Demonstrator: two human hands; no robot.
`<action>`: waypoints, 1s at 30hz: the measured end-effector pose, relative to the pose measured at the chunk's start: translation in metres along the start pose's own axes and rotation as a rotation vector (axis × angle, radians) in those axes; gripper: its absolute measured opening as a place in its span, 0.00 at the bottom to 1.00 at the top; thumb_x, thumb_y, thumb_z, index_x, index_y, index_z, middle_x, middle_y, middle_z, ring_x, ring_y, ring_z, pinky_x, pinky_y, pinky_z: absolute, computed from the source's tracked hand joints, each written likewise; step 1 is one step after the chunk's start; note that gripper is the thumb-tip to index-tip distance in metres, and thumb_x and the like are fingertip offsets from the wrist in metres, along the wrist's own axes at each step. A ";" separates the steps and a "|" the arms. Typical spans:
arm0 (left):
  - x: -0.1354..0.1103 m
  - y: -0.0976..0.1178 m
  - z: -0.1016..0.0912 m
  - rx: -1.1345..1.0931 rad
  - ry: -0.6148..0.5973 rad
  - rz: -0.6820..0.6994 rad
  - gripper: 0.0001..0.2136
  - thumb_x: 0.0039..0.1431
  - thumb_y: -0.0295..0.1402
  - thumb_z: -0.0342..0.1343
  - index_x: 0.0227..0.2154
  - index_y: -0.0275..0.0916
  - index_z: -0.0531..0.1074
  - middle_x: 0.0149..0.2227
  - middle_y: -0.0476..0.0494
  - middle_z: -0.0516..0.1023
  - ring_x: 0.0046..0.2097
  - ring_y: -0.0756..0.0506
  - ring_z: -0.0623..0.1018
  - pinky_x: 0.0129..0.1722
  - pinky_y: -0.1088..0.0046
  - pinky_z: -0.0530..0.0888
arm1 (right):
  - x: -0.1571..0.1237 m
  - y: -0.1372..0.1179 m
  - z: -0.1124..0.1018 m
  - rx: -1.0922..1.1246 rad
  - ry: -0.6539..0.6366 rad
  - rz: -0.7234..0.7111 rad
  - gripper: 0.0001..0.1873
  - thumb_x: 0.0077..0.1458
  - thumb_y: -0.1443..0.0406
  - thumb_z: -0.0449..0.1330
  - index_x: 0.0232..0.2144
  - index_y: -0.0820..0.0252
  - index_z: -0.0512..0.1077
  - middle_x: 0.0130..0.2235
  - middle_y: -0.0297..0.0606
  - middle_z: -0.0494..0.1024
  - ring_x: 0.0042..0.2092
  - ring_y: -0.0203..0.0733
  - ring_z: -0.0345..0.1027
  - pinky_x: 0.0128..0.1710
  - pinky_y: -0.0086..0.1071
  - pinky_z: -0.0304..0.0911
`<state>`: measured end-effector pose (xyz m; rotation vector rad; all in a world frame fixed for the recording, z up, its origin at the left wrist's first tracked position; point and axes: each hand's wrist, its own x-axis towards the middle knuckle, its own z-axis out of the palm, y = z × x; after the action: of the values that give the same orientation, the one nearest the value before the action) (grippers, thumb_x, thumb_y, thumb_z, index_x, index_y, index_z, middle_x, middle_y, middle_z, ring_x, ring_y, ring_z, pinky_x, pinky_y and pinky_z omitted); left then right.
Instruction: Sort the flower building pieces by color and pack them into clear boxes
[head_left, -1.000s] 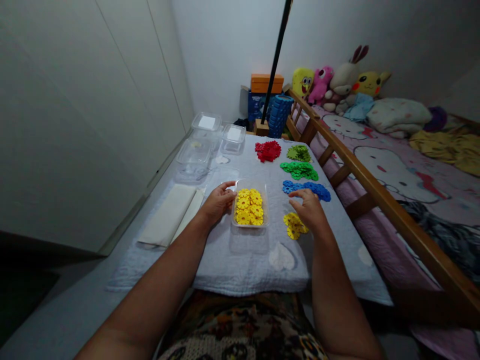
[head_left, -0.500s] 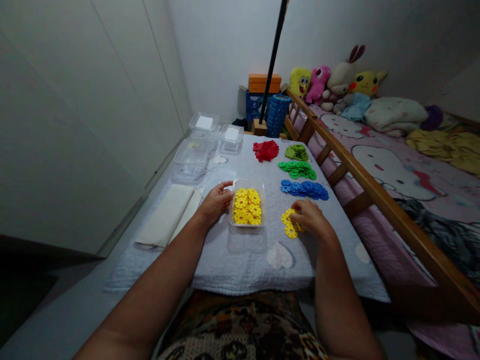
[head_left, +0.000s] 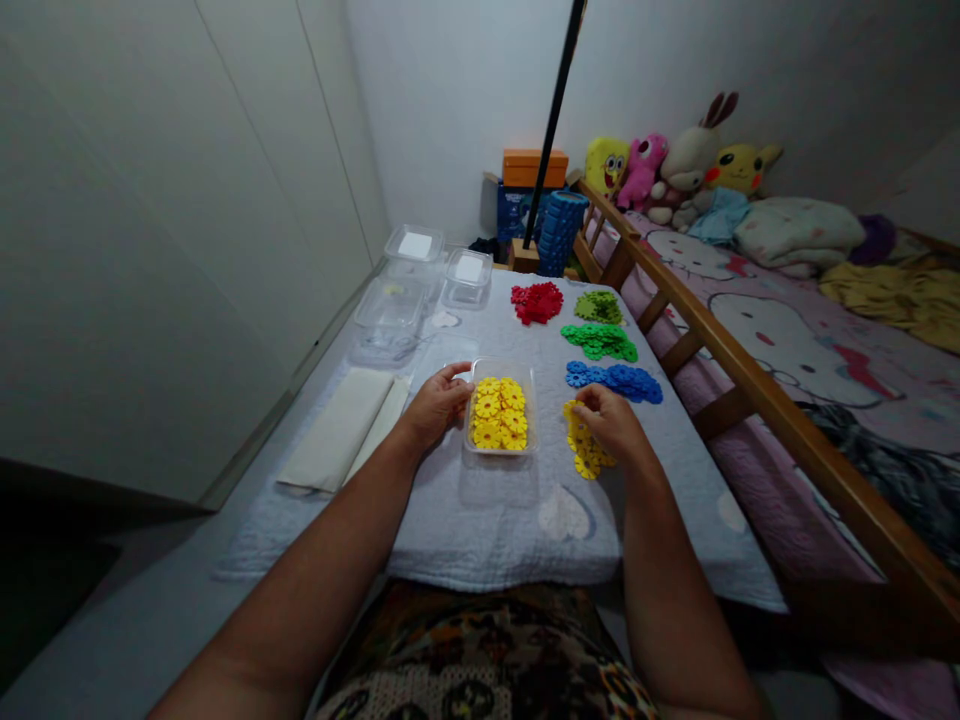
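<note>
Left grip (head_left: 439,405): fingers curled against the left wall of the clear container (head_left: 533,400), holding it. The container stands mid-tabletop (head_left: 487,520), filled with yellow discs (head_left: 499,415). Right grip (head_left: 611,425): fingertips pinching loose yellow discs (head_left: 586,460) just right of the container, near the blue pile (head_left: 619,380) toward the right edge.

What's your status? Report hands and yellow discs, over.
Left hand gripping clear tray edge. Right hand pinching yellow discs from loose pile. Nothing between pile and tray.
</note>
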<state>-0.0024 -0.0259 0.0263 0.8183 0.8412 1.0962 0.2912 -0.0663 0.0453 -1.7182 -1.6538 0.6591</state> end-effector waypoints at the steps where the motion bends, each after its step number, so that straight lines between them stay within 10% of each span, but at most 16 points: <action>1: 0.000 0.000 0.000 0.000 0.000 -0.001 0.29 0.41 0.34 0.71 0.48 0.38 0.71 0.22 0.59 0.67 0.19 0.55 0.65 0.19 0.79 0.61 | 0.001 -0.003 0.000 0.020 0.002 -0.007 0.09 0.51 0.58 0.58 0.30 0.57 0.71 0.30 0.35 0.76 0.33 0.42 0.68 0.36 0.35 0.61; 16: -0.002 0.002 0.002 -0.017 0.006 -0.003 0.27 0.42 0.32 0.71 0.48 0.38 0.71 0.23 0.58 0.68 0.21 0.54 0.68 0.21 0.79 0.62 | 0.017 -0.092 0.044 0.000 -0.034 -0.291 0.06 0.55 0.68 0.59 0.32 0.55 0.77 0.37 0.36 0.82 0.40 0.42 0.72 0.47 0.37 0.62; 30: -0.001 0.002 0.001 -0.018 -0.008 -0.005 0.28 0.40 0.33 0.71 0.48 0.38 0.72 0.23 0.58 0.67 0.20 0.54 0.67 0.19 0.79 0.61 | 0.023 -0.086 0.055 -0.254 0.120 -0.221 0.11 0.58 0.68 0.59 0.42 0.54 0.78 0.47 0.41 0.82 0.53 0.53 0.65 0.59 0.49 0.49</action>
<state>-0.0023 -0.0264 0.0291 0.8045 0.8254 1.0946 0.1946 -0.0388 0.0754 -1.6753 -1.8693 0.2463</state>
